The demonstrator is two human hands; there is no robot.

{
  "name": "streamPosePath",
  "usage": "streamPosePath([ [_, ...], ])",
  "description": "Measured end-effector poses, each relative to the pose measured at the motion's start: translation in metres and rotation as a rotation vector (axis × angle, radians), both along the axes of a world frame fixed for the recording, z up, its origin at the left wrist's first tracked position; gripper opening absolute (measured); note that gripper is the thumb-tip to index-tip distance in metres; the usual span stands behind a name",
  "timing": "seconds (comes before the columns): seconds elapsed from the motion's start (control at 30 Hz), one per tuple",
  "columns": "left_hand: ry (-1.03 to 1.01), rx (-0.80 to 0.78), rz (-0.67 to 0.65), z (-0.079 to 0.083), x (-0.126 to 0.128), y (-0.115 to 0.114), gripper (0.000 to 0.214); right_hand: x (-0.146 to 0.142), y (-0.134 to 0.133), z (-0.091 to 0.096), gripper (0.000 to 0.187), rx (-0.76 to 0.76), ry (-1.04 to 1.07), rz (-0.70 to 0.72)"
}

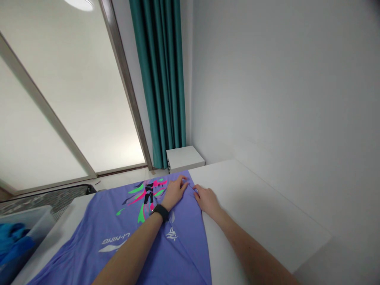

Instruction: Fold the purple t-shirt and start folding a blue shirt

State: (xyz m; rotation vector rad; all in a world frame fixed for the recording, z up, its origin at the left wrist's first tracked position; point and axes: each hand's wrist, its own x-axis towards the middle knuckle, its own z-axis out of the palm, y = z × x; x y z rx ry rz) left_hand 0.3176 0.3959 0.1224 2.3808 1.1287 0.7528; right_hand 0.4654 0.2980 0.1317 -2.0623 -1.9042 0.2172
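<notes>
**Room with white table (261, 213); lavender T-shirt (178, 245) lying flat on it, both hands on the fabric.**
At far left, a frosted glass sliding door (59, 99); below it, a plastic bin (26, 233) holding blue cloth (14, 241) beside the table. Beyond the table's far edge stand a teal curtain (157, 79) and a low white cabinet (185, 158); nothing lies between hands and shirt. The shirt's long axis runs from lower left up to that far edge. The left hand (175, 192), with a black wristwatch (161, 212), rests on the print, fingers open and slightly curled, not gripping. The right hand (208, 200) lies on the shirt's right edge, fingers open. "LI-NING" reads upside down near the lower hem.
</notes>
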Motion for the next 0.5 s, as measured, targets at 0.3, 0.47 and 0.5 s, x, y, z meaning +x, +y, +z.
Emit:
streamPosePath([
  [0.3,0.183,0.201,0.053,0.021,-0.006,-0.063,0.043,0.004,-0.002,0.004,0.028,-0.011,-0.03,0.002],
  [0.47,0.286,0.239,-0.199,0.001,-0.028,-0.123,0.064,0.008,-0.003,0.006,0.03,-0.016,-0.03,0.011],
  [0.5,0.3,0.236,-0.209,-0.005,-0.033,-0.128,0.065,0.009,-0.003,0.006,0.03,-0.014,-0.031,0.009],
])
